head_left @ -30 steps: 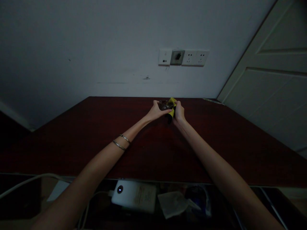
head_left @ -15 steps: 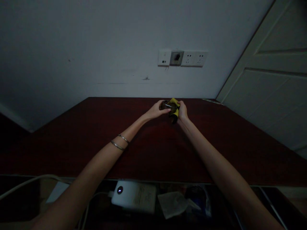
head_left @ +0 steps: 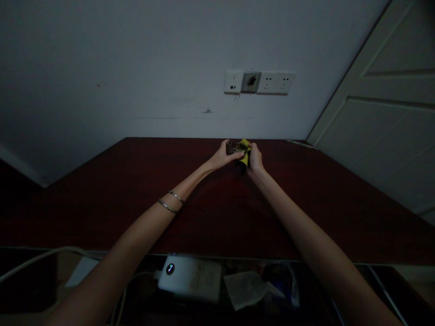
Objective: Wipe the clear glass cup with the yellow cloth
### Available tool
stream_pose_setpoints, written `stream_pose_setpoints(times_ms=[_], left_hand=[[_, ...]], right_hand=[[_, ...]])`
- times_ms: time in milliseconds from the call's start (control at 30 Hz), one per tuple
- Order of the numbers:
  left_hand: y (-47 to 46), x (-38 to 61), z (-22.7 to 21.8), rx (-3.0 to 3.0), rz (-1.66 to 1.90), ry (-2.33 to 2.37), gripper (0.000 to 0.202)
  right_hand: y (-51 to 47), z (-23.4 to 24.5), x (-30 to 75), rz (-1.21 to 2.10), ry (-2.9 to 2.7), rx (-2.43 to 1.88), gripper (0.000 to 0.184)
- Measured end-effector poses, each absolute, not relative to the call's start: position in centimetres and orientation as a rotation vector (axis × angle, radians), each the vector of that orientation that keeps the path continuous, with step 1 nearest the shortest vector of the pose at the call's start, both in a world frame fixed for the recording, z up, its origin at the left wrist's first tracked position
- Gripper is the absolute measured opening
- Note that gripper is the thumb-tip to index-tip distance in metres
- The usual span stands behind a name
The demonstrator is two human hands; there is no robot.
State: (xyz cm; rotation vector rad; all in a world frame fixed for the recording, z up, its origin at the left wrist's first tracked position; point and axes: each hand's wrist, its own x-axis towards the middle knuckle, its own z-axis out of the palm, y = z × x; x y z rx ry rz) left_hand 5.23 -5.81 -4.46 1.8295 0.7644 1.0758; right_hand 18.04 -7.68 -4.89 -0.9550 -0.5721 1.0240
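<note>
Near the far edge of the dark red tabletop (head_left: 204, 213), both hands meet over one small item. My left hand (head_left: 220, 158) is closed around a see-through brownish piece (head_left: 233, 147) that looks like glass; its exact kind is too dark to make out. My right hand (head_left: 256, 158) grips a yellow and black cloth (head_left: 244, 159), bunched against the right side of the glassy piece. One dark end of the cloth hangs below the hands. The left thumb lies across the front, touching the cloth. Two bracelets (head_left: 167, 206) circle the left forearm.
Behind the tabletop stands a pale wall with a row of sockets (head_left: 260, 83). A panelled door (head_left: 390, 113) is on the right. Below the front edge lie a white power bank (head_left: 190, 278) with a lit display, a cable (head_left: 44, 260) and a pale thin packet (head_left: 245, 289).
My right hand and the cloth have shifted slightly left and turned around the glassy piece, showing more yellow below. My left hand tilts the piece a little differently.
</note>
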Motion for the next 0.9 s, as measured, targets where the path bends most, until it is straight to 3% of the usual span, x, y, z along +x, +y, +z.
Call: stream_pose_setpoints(times_ms=[133, 267, 500, 767, 900], left_hand=[[-5.9, 5.4, -4.4, 1.874, 0.950, 0.596, 0.064], [-5.5, 5.7, -4.8, 1.932, 1.039, 0.637, 0.059], [-5.2, 6.0, -5.4, 1.929, 1.218, 0.826, 0.071], [-6.1, 6.1, -5.1, 1.857, 1.140, 0.811, 0.083], [-5.9, 6.1, -4.9, 1.813, 1.049, 0.721, 0.076]], right_hand=[[-7.5, -4.5, 19.4, 0.996, -0.580, -0.969, 0.018], [-7.3, -4.5, 19.8, 0.977, -0.592, -0.987, 0.019], [-7.6, -4.3, 18.5, 0.931, -0.568, -1.004, 0.017], [-8.0, -4.1, 18.3, 0.964, -0.568, -1.015, 0.016], [-7.6, -4.3, 19.5, 0.994, -0.587, -1.011, 0.018]])
